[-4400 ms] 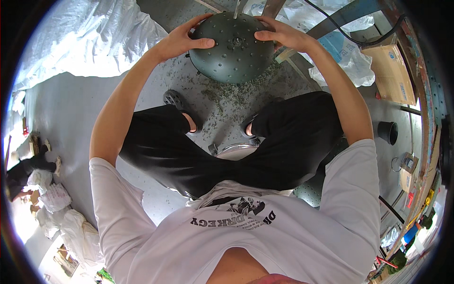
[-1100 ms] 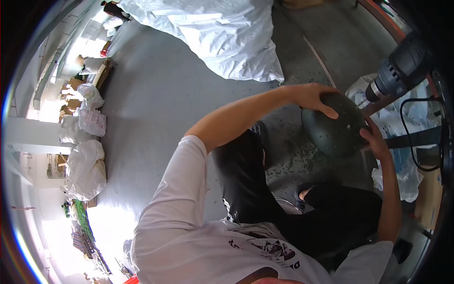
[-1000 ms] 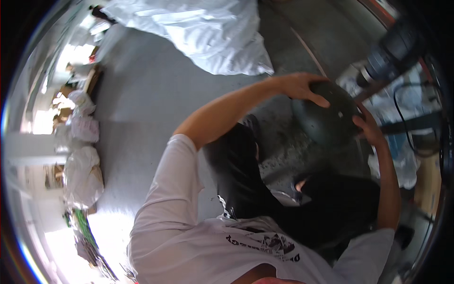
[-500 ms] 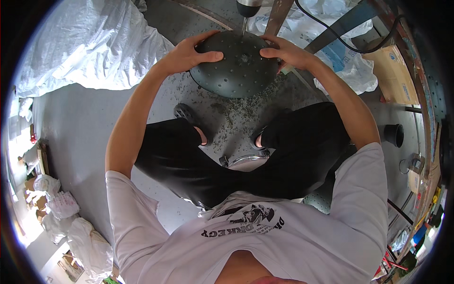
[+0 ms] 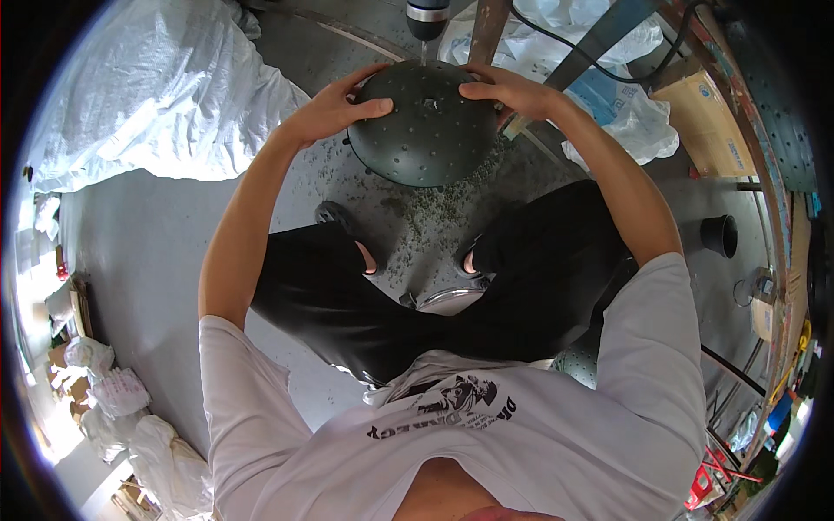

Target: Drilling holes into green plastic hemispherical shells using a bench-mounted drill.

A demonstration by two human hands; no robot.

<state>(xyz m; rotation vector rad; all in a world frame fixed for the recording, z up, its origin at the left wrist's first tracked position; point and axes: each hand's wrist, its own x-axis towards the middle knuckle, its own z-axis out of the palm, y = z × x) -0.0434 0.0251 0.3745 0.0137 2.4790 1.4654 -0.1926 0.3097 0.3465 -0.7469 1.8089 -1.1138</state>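
Between both hands is a dark green, rounded dome (image 5: 423, 130) dotted with many small holes or bumps. My left hand (image 5: 343, 108) grips its left side, thumb lying on top and fingers over the far edge. On the opposite side my right hand (image 5: 508, 89) holds it the same way, thumb on the upper surface. Just beyond the dome's far edge a drill chuck (image 5: 426, 19) points down, its thin bit (image 5: 424, 54) reaching to the rim of the dome. Whether the bit enters the surface cannot be made out.
Dark green shavings (image 5: 434, 213) litter the grey floor around my shoes. A large white woven sack (image 5: 165, 95) lies at the far left. To the right are clear plastic bags (image 5: 638, 122), a cardboard box (image 5: 704, 122), a black pot (image 5: 718, 236) and a metal frame leg (image 5: 599, 43).
The dome has turned or tilted slightly in my hands, so its dotted pattern sits differently. Drill, dome and hands appear a little farther left in the picture.
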